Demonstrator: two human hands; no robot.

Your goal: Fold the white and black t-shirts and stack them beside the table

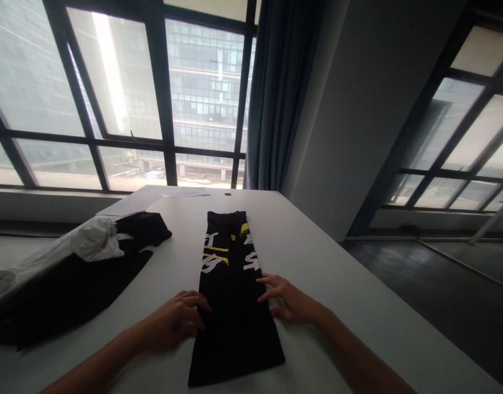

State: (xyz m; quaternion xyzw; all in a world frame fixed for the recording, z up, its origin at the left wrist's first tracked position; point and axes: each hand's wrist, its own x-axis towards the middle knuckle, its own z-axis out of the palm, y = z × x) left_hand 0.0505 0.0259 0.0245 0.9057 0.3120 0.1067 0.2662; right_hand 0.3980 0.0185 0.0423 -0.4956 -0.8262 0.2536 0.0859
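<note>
A black garment [237, 323] lies lengthwise on the white table in front of me, folded into a long narrow strip. White lettering and yellow marks cover its far half, and its far end is slightly gathered. Whether it is a shirt or trousers I cannot tell. My left hand [175, 320] rests at its left edge, fingers stretched and their tips on the cloth. Across from it, my right hand [290, 300] touches the right edge with its fingers apart; the thumb is near the table surface. Neither hand grips the cloth.
Black clothing [91, 284] and a white garment [97, 238] lie in a loose pile on the left. Papers [128, 205] are at the table's far left. The white table [325, 262] ends along a slanting right edge. Beyond stand windows and a blue curtain [276, 98].
</note>
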